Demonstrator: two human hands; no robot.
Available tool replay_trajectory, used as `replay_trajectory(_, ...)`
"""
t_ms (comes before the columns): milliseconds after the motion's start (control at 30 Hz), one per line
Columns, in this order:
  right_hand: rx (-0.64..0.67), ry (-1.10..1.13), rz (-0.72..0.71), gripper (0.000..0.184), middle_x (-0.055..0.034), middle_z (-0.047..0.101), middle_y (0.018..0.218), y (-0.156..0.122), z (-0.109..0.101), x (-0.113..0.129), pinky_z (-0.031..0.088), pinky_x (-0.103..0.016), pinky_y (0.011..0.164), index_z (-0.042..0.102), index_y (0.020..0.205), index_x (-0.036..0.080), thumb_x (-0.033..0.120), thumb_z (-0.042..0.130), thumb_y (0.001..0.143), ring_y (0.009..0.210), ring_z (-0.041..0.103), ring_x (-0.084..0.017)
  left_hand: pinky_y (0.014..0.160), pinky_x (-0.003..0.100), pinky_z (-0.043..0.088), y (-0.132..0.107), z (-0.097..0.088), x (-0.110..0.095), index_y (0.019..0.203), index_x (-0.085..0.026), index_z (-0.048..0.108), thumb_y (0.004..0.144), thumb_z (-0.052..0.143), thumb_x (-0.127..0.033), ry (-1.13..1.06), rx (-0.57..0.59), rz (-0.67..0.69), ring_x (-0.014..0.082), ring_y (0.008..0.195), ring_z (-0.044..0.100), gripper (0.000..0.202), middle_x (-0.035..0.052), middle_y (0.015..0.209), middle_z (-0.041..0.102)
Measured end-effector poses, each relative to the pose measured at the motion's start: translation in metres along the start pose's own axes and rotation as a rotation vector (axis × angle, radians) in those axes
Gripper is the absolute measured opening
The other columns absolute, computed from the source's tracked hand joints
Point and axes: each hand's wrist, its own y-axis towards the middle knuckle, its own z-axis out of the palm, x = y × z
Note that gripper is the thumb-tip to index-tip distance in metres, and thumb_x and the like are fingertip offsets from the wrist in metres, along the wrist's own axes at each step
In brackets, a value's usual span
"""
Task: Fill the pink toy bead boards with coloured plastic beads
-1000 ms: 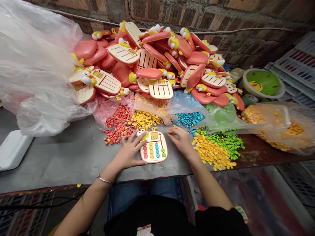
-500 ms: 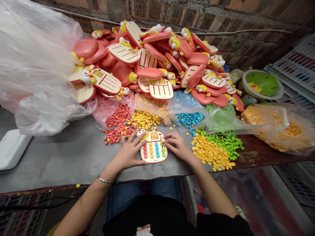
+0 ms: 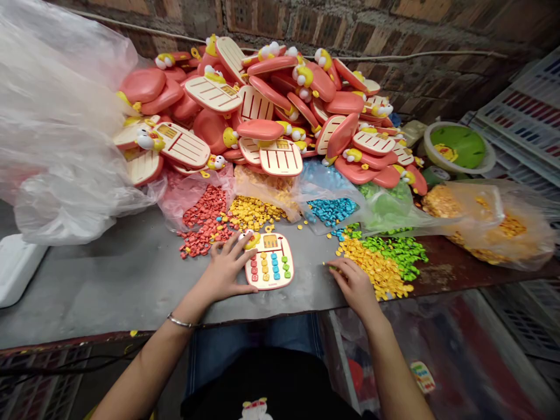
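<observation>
Here's the left hand, fingers spread wide, thumb and fingertips up against the edge of a cream-and-coral moulded plastic toy calculator lying flat on the grey worktop. Over to the right, the right hand comes in with fingers bunched together at a loose heap of glossy yellow keys; whether it's pinching one, you can't tell. Behind them, thin clear plastic bags spill blue keys, red keys and green keys, all beneath a slumped mound of smooth coral toy shells.
</observation>
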Motion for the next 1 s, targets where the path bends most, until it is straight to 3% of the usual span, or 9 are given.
replay_trajectory(100,-0.047,0.143,-0.023,0.018,-0.0092,0.065,0.103,0.024,0.009,0.021,0.057,-0.040,0.082,0.068,0.099,0.025,0.029,0.051,0.095,0.096,0.064,-0.024,0.106,0.055,0.018,0.000,0.000,0.000,0.139,-0.030,0.054,0.069,0.067,-0.074,0.006,-0.004,0.000,0.0429,0.143,0.024,0.084,0.0125,0.160,0.029)
replay_trajectory(233,0.032,0.241,-0.110,0.017,-0.0085,0.061,0.102,0.068,0.030,0.044,0.057,-0.034,0.075,0.069,0.099,0.024,0.026,0.053,0.094,0.091,0.063,-0.021,0.106,0.055,0.017,0.000,-0.001,-0.001,0.140,-0.029,0.052,0.071,0.067,-0.073,0.015,0.006,-0.006,0.0422,0.144,0.023,0.083,0.0118,0.160,0.028)
replay_trajectory(433,0.199,-0.017,-0.270,0.009,-0.0072,0.064,0.092,0.117,0.063,0.056,0.049,-0.036,0.082,0.066,0.086,0.020,0.014,0.059,0.088,0.092,0.058,-0.023,0.106,0.055,0.016,0.000,-0.002,-0.002,0.138,-0.028,0.054,0.072,0.065,-0.074,0.039,0.010,0.001,0.0412,0.144,0.022,0.081,0.0124,0.160,0.028)
replay_trajectory(567,0.241,-0.047,-0.297,0.013,-0.0071,0.064,0.086,0.120,0.061,0.057,0.047,-0.035,0.079,0.064,0.077,0.018,0.012,0.060,0.087,0.088,0.056,-0.023,0.107,0.054,0.016,0.000,-0.002,-0.002,0.138,-0.028,0.053,0.073,0.064,-0.074,0.047,0.011,0.002,0.0398,0.145,0.021,0.081,0.0115,0.161,0.026)
replay_trajectory(700,0.338,0.192,-0.346,0.011,-0.0053,0.067,0.090,0.113,0.036,0.049,0.047,-0.035,0.083,0.066,0.079,0.020,0.023,0.064,0.089,0.092,0.059,-0.021,0.106,0.054,0.016,0.001,-0.003,-0.002,0.139,-0.028,0.053,0.071,0.067,-0.072,0.044,0.018,-0.009,0.0408,0.144,0.022,0.082,0.0113,0.160,0.028)
replay_trajectory(800,0.225,0.276,-0.212,0.012,-0.0059,0.068,0.094,0.112,0.024,0.032,0.048,-0.030,0.070,0.069,0.088,0.020,0.025,0.059,0.092,0.084,0.062,-0.019,0.106,0.054,0.016,0.001,-0.003,-0.002,0.139,-0.027,0.053,0.072,0.066,-0.072,0.037,0.022,-0.004,0.0406,0.145,0.021,0.082,0.0115,0.161,0.027)
replay_trajectory(867,0.168,0.214,-0.148,0.013,-0.0065,0.068,0.095,0.116,0.025,0.021,0.048,-0.029,0.066,0.070,0.093,0.019,0.022,0.057,0.091,0.078,0.061,-0.018,0.106,0.054,0.017,0.001,-0.003,-0.002,0.139,-0.026,0.053,0.073,0.064,-0.073,0.037,0.018,0.001,0.0407,0.145,0.021,0.081,0.0117,0.161,0.027)
replay_trajectory(1000,0.194,-0.050,-0.162,0.019,-0.0094,0.066,0.099,0.126,0.041,0.007,0.049,-0.034,0.082,0.070,0.098,0.017,0.012,0.055,0.089,0.091,0.062,-0.022,0.105,0.054,0.018,0.000,-0.003,-0.002,0.138,-0.026,0.054,0.074,0.065,-0.072,0.054,0.008,0.009,0.0412,0.144,0.022,0.080,0.0116,0.161,0.027)
